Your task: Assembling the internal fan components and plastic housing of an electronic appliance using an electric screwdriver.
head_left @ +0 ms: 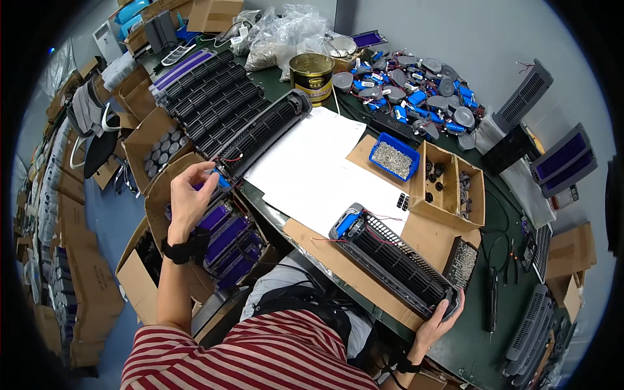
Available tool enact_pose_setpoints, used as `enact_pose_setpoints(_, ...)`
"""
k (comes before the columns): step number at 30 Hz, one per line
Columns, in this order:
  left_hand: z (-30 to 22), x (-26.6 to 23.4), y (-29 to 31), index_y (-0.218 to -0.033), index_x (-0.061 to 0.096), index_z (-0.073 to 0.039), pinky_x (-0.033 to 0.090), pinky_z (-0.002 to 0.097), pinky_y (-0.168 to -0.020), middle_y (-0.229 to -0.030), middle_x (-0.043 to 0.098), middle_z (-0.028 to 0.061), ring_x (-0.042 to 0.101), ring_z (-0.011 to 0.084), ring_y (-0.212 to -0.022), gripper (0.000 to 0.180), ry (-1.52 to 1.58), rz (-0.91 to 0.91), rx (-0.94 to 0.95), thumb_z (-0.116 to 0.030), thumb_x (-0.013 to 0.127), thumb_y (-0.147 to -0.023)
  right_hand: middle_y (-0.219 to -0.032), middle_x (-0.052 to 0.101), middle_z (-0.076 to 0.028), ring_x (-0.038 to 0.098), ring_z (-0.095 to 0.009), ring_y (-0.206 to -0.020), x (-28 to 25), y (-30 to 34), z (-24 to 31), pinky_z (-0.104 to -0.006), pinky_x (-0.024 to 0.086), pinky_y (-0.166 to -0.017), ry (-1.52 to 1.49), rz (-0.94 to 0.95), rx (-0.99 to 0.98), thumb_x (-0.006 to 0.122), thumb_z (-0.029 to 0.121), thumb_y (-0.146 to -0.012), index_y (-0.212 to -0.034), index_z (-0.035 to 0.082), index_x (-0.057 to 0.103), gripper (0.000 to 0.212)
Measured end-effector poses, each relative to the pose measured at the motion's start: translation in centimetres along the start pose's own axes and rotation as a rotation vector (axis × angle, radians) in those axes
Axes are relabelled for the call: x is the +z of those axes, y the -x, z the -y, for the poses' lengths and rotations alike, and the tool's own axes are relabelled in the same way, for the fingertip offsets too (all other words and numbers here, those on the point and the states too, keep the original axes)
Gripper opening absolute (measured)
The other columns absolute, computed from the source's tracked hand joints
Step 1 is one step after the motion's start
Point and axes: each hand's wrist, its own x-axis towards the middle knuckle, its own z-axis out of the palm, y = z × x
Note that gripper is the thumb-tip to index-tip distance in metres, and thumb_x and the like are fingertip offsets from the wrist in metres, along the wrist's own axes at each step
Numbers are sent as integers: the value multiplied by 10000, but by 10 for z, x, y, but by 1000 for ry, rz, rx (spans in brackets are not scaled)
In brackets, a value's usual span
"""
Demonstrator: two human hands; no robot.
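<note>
R hand has its grip clamped on a long blk case over the counter, & L hand is by a 2nd blk case, can't tell its grip.

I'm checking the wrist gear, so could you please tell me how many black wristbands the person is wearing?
2: one black wristband behind the left hand, the other black wristband behind the right hand, at the grey housing's near end.

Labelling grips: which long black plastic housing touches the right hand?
The long black plastic housing mostly over brown cardboard; another housing, by the left hand, lies farther left.
</note>
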Motion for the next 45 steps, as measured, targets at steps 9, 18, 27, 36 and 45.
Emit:
enact_pose_setpoints(9,195,1,61,-913,748,-11,531,291,-673,-768,719,78,665,137,-703,193,-348,188,-562,-143,724,-775,-1363,494,-210,491,-302,-1229,-6,1,-20,-385,353,-1061,226,-84,-87,481,227,-1009,-1342,-60,476,439)
enact_pose_setpoints(18,362,54,88,-1172,665,-55,510,376,-943,-1177,659,189,628,317,-1104,566,-708,539,-855,-245,816,-660,-1393,462,-271,492,-402,-1227,-2,-9,54,-469,406,-1003,210,153,296,618,381,-946,-1422,-9,425,645)
enact_pose_setpoints(27,334,105,99,-1527,180,-94,361,439,-1078,-1404,390,182,392,354,-1310,1235,-1080,807,-490,-445,904,-590,-1355,543,-183,523,-266,-1228,-26,-28,116,-363,430,-1009,511,296,91,706,93,-895,-1369,38,505,517)
enact_pose_setpoints(36,356,89,99,-1273,487,-92,513,450,-897,-1251,480,228,531,396,-1128,673,-850,723,-472,-108,767,-662,-1293,556,-106,550,-182,-1084,-36,-42,161,-297,453,-902,602,451,-27,675,85,-918,-1371,76,506,484)
enact_pose_setpoints(45,365,34,93,-1241,589,-155,509,468,-919,-1245,552,202,560,411,-1132,600,-558,797,-472,-147,745,-662,-1279,572,-105,562,-177,-1061,-32,-44,154,-293,452,-892,600,490,-112,689,77,-908,-1346,69,521,470)
